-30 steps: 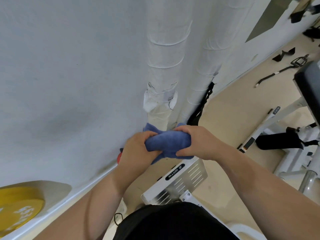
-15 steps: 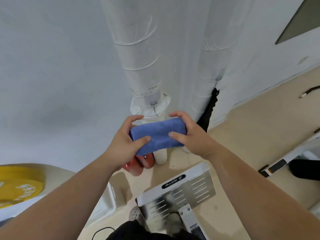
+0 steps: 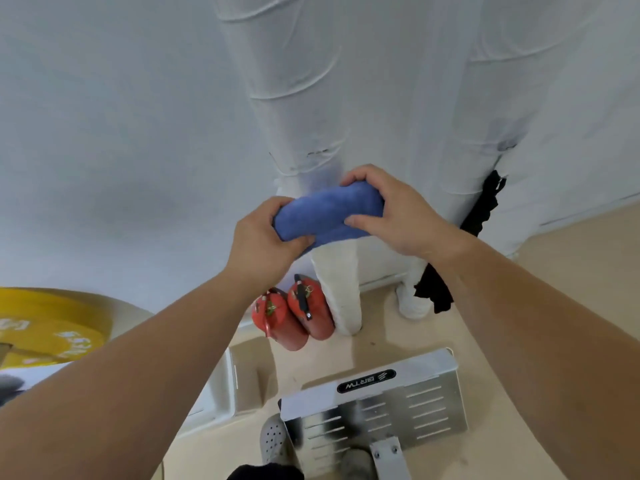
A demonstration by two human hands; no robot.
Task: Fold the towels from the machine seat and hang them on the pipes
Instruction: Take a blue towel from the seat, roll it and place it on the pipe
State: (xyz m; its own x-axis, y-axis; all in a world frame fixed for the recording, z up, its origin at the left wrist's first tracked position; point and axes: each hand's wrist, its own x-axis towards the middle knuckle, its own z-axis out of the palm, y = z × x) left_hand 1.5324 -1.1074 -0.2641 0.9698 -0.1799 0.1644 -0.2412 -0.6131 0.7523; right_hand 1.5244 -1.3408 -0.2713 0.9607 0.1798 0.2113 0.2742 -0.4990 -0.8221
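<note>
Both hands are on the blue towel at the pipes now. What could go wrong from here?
The folded blue towel is pinched only at its ends by the left hand and right hand; loosening either grip may undo the fold. If it slips off the wrapped pipe, it could land on the fire extinguishers below.

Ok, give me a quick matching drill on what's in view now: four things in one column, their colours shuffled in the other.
Things:
1. towel held by the left hand and the right hand
2. weight plate
3. fire extinguishers
4. wrapped pipes

Colours:
A. red
B. white
C. blue
D. yellow

Pairs: 1-C, 2-D, 3-A, 4-B
</note>
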